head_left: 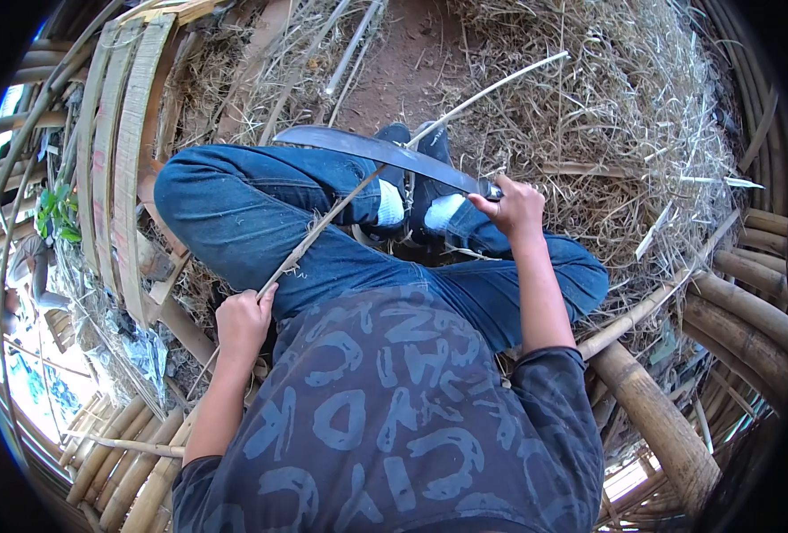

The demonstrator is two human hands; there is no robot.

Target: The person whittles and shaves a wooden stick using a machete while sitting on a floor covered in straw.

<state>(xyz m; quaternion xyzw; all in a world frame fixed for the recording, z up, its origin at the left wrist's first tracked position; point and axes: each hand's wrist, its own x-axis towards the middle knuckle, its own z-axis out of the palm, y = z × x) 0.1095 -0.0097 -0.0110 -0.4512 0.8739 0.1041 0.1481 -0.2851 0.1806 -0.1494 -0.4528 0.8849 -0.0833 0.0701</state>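
Note:
My left hand point(244, 322) is closed round the near end of a long thin stick point(323, 222). The stick slants up and away to the right across my lap; its far part looks pale and stripped, while the nearer part is brown with loose fibres. In my right hand point(516, 210) is the handle of a machete point(376, 151). Its broad dark blade points left over my shins and crosses the stick near my shoes. Whether the blade touches the stick or lies just above it, I cannot tell.
I sit with bent legs in blue jeans point(225, 213). Dry straw and shavings point(589, 115) cover much of the ground. Wooden slats point(132, 151) stand on the left, thick bamboo poles point(656, 426) on the right. A pale rod point(354, 49) lies ahead.

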